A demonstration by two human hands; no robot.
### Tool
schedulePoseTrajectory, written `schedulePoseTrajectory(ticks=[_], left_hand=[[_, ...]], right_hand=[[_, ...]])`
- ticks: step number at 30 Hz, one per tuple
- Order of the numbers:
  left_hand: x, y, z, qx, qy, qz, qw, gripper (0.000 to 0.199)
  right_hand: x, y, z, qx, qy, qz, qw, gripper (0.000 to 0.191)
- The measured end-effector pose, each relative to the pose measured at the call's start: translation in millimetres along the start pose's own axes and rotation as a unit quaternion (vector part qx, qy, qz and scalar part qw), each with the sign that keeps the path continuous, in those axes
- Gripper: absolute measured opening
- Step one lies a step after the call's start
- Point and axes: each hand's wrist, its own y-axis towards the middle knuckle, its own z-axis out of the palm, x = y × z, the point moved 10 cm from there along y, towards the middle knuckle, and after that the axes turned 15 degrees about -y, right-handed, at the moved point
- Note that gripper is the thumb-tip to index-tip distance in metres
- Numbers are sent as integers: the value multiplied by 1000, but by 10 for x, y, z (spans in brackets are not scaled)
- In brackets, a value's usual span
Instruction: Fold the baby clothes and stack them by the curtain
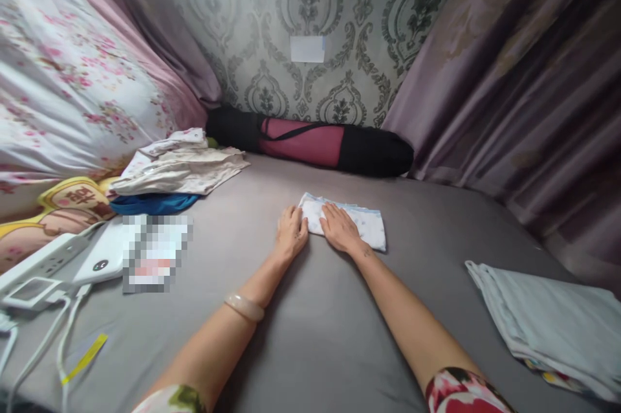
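A small folded white cloth point(371, 228) with a faint print and pale blue edging lies flat on the grey bed sheet point(310, 322). My right hand point(341, 226) rests palm down on the middle of it, fingers stretched out. At the cloth's left end is my left hand point(292, 232), its fingers extended and its thumb against the near left edge. Neither hand has lifted the cloth from the sheet. The palms and the cloth beneath my right hand are hidden.
Loose clothes point(182, 167) are heaped at the back left. A rolled black and pink bag point(305, 141) lies along the wall. Folded light grey fabric point(557, 322) sits at the right. At the left are a power strip point(46, 261), cables and a white device point(109, 251).
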Motion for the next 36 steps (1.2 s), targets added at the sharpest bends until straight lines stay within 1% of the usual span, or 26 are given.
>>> schedulePoseTrajectory(ticks=[3, 5, 9, 11, 13, 16, 19, 21, 24, 27, 29, 31, 33, 36], left_hand=[[-2, 2, -11, -3, -13, -6, 1000, 29], [13, 6, -21, -5, -24, -15, 1000, 29], [45, 19, -39, -3, -41, -37, 998, 31], [56, 27, -40, 0, -48, -45, 998, 33], [71, 35, -46, -4, -54, -52, 997, 35], [102, 43, -52, -17, -60, -62, 996, 36], [124, 41, -57, -24, -70, -78, 994, 38], [124, 38, -78, -28, -85, -92, 992, 38], [112, 39, -129, -34, -116, -118, 986, 42], [124, 38, -172, -41, -139, -153, 977, 49], [129, 39, -184, -44, -146, -165, 974, 51], [123, 46, -183, -42, -149, -160, 975, 51], [124, 57, -183, -41, -146, -151, 977, 50], [123, 96, -186, -43, -123, -130, 983, 49]], right_hand=[[0, 18, -17, 20, -2, -6, 1000, 57], [33, 61, -81, 26, -3, -6, 1000, 55], [233, 229, -210, -3, -12, -15, 1000, 56], [353, 313, -161, 4, -10, -26, 1000, 58], [423, 369, -67, 22, -6, -30, 999, 59], [444, 404, 15, 44, -8, -29, 999, 60], [446, 432, 6, 65, -4, -34, 997, 60], [460, 468, -46, 60, 1, -30, 998, 59], [543, 520, -91, 29, -6, -32, 999, 59], [678, 533, 24, 34, -20, -57, 998, 60], [725, 541, 98, 41, -14, -65, 997, 61], [722, 561, 116, 44, 14, -63, 997, 61], [658, 581, 64, 37, 67, -50, 996, 61], [403, 527, -116, -2, 134, -5, 991, 62]])
